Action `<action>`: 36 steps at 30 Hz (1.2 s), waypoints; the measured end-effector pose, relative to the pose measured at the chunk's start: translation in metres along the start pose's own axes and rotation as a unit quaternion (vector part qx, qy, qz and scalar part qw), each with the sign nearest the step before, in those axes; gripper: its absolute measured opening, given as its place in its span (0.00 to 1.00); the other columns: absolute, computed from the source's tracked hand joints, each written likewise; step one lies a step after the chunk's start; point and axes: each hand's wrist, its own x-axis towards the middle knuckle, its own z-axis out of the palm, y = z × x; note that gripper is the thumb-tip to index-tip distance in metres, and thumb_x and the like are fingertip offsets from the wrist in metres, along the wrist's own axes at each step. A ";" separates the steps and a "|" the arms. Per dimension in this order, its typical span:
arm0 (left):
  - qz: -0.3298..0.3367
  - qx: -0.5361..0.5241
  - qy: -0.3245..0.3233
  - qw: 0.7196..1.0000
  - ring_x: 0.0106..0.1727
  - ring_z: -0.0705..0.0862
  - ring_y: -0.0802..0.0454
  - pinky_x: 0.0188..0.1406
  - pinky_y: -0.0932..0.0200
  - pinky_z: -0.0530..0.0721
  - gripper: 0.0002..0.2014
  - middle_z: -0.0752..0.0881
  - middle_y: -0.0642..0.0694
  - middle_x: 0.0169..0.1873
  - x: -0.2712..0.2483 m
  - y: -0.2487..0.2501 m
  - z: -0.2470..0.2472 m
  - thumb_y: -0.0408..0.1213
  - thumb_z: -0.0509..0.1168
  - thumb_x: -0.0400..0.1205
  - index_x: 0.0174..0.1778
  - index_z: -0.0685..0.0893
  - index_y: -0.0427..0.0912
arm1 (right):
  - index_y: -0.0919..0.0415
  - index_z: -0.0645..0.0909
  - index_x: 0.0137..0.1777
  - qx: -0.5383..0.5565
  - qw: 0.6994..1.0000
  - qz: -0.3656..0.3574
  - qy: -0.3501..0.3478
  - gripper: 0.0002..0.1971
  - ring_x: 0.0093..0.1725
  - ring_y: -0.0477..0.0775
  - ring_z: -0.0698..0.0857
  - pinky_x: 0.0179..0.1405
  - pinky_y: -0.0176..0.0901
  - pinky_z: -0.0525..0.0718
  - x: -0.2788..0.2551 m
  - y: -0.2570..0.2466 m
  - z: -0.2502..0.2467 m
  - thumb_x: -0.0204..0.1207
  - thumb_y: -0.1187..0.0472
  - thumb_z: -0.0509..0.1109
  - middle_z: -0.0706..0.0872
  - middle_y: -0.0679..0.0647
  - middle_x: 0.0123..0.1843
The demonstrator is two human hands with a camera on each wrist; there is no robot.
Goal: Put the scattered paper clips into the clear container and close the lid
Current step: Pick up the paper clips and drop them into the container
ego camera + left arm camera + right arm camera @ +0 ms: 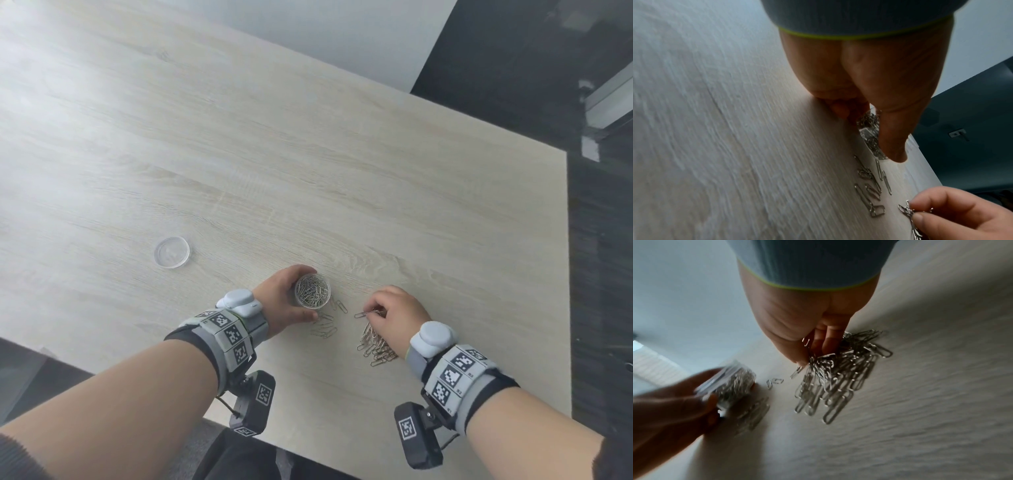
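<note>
Two hands: we work with both at the table [308, 154].
Left hand [281, 294]: we wrap it round the clear container [312, 290], steadying its open mouth for loading.
Right hand [397, 311]: we pinch a bunch of paper clips [371, 312] above the main pile [376, 347].
Loose clips [325, 329]: they lie just beside the container.
Lid [172, 252]: off, parked well apart to the left.
Clearance: the pile sits near the table's front edge; open surface lies beyond.
</note>
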 end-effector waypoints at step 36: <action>-0.018 -0.077 0.066 0.995 0.58 0.85 0.52 0.65 0.49 0.83 0.37 0.84 0.52 0.63 0.000 -0.022 0.000 0.51 0.76 0.67 0.73 0.73 0.54 | 0.42 0.77 0.63 -0.105 0.987 -0.109 -0.059 0.31 0.64 0.53 0.71 0.64 0.50 0.75 0.010 -0.051 0.020 0.59 0.36 0.74 0.74 0.44 0.61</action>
